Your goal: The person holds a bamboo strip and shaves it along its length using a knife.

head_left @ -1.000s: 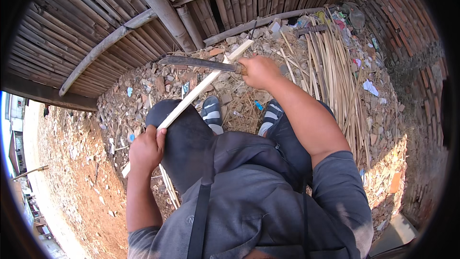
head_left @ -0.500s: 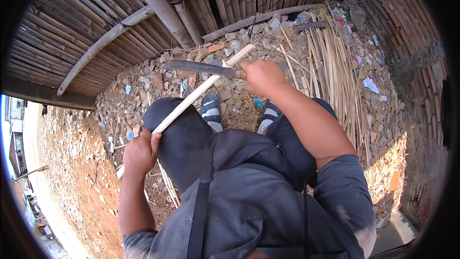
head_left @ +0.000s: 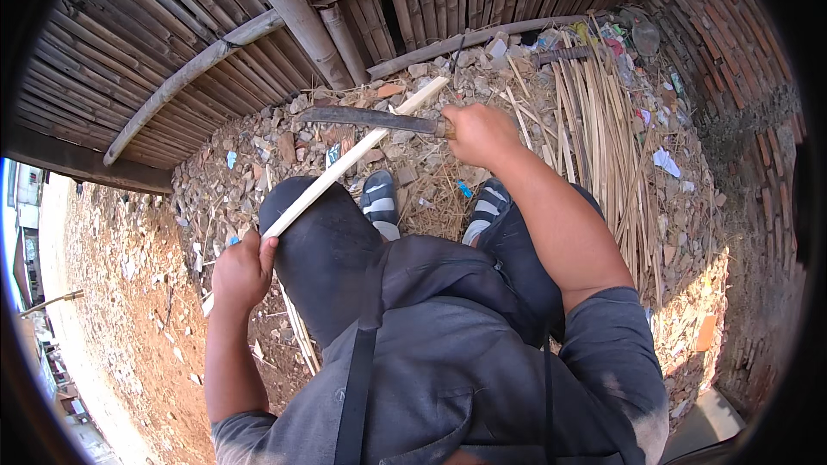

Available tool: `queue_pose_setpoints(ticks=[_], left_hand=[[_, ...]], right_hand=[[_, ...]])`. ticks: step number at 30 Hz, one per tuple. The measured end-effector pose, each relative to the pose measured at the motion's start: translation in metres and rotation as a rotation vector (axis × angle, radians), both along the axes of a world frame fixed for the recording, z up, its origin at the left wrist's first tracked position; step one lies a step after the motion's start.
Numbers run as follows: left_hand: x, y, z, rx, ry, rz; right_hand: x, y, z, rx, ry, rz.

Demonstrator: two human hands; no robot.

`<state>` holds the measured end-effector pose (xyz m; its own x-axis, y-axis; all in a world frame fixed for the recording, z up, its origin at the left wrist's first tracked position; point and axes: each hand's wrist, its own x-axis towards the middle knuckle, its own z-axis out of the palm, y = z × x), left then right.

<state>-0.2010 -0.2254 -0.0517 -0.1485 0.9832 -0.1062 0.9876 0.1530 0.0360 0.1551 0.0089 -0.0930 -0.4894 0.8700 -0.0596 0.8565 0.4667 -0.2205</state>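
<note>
A pale strip of split bamboo or wood (head_left: 320, 182) slants up and to the right across my left thigh. Fingers wrapped round its lower part, my left hand (head_left: 242, 272) grips it beside the left knee. My right hand (head_left: 484, 135) is closed on the handle of a machete (head_left: 370, 120), whose long dark blade points left. The blade crosses the strip near its upper end, where a small raised sliver shows. Most of the handle is hidden by my fingers.
A large bundle of pale strips (head_left: 606, 146) lies on the rubble to the right. More strips (head_left: 299, 327) lie by my left leg. A bamboo-slat wall (head_left: 413, 4) rises ahead, and a brick wall (head_left: 739, 43) stands to the right. Stones and litter cover the ground.
My left hand and the strip have shifted slightly left and down. The right hand with the machete has moved a little to the right; the blade still crosses the strip.
</note>
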Motion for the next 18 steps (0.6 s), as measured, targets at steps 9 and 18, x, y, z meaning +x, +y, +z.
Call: queue_pose_setpoints(ticks=[9,18], left_hand=[[0.011,0.008,-0.005,0.366,0.193,-0.261],[0.033,0.013,-0.007,0.146,0.136,0.049]], right_hand=[[-0.004,-0.002,0.011,0.038,-0.013,0.063],[-0.029,-0.028,0.0,-0.054,-0.013,0.282]])
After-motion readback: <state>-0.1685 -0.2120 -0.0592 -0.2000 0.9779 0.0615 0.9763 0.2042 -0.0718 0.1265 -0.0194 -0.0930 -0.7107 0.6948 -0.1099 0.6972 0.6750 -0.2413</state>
